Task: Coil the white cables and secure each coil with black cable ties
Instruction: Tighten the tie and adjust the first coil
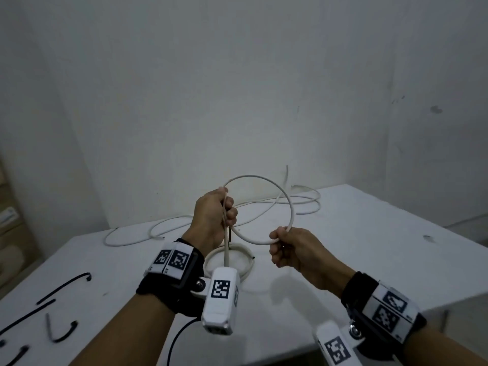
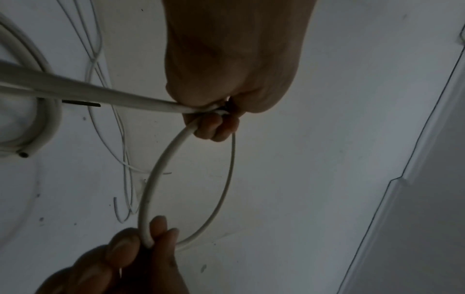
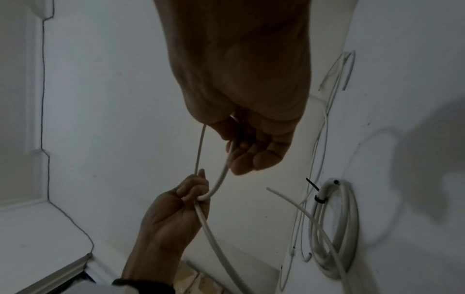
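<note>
Head view: left hand (image 1: 214, 217) clutches the cable (image 1: 287, 204) loop's crossing, right hand (image 1: 290, 249) pinches its near arc, slack trailing away beyond both.

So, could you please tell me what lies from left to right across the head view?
Black cable ties → left hand → held white cable loop → right hand.

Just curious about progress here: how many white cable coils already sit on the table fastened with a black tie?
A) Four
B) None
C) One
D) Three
C: one finished coil lies on the table, cinched by a black cable tie; the loop held between the left hand and right hand has no tie yet.
</note>
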`<action>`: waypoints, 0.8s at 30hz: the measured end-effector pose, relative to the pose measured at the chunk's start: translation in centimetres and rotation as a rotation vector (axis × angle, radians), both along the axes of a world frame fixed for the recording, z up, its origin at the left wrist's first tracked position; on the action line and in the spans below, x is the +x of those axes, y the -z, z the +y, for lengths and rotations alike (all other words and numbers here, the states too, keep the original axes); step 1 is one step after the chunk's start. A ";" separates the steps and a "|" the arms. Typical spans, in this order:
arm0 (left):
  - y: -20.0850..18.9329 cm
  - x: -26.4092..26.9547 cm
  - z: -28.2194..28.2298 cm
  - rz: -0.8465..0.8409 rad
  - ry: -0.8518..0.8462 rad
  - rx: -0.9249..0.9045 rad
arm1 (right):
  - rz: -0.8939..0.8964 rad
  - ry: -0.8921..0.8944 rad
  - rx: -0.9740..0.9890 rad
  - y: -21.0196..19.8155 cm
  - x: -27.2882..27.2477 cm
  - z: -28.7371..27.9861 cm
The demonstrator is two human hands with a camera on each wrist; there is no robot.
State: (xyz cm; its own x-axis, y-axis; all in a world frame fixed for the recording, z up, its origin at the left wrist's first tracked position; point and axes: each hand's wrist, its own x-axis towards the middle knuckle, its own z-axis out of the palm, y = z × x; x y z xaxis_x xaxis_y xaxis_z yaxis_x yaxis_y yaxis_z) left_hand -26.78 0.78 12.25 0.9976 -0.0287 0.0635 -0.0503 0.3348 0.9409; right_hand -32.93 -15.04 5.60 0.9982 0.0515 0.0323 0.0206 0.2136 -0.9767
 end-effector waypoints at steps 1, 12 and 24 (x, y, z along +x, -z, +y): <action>0.1 -0.1 0.0 -0.014 0.028 0.018 | -0.002 0.015 0.005 0.0 0.2 0.0; 0.3 -1.1 0.2 -0.159 -0.001 0.072 | 0.072 0.179 0.361 0.3 1.2 1.7; 0.1 -1.8 0.8 -0.186 0.044 0.406 | -0.729 0.570 -0.650 -2.6 -1.0 1.7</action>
